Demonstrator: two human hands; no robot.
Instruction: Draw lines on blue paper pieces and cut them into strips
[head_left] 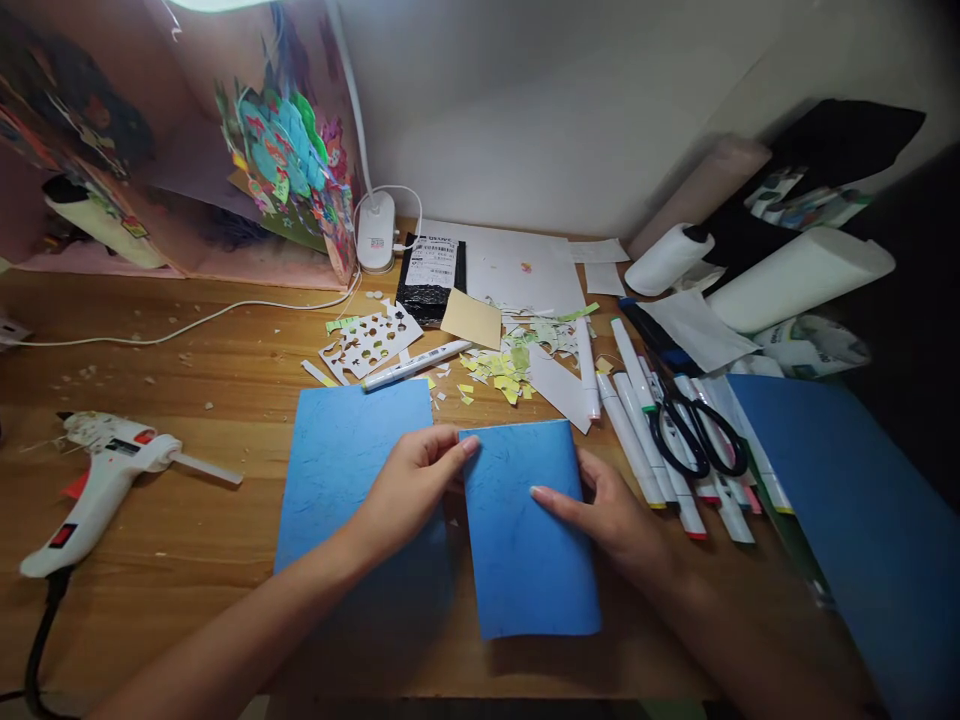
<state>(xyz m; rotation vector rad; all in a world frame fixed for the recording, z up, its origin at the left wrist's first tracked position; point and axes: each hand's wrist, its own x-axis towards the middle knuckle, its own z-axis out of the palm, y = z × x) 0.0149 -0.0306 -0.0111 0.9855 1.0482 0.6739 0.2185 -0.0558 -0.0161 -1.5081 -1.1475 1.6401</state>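
Note:
Both my hands hold a folded sheet of blue paper (525,560) slightly above the desk. My left hand (416,475) pinches its upper left corner between thumb and fingers. Along the right edge, my right hand (607,505) grips it, thumb on the front and the other fingers behind. Flat on the desk to the left lies a second blue sheet (352,430), partly covered by my left hand and forearm. What is on the folded sheet's back is hidden.
A glue gun (112,460) lies at the left. Paper scraps (510,370) and a marker (416,366) are behind my hands. Black-handled scissors (697,435) rest on several markers (637,440) at the right, near a large blue sheet (862,500). A painted box (285,200) stands at the back left.

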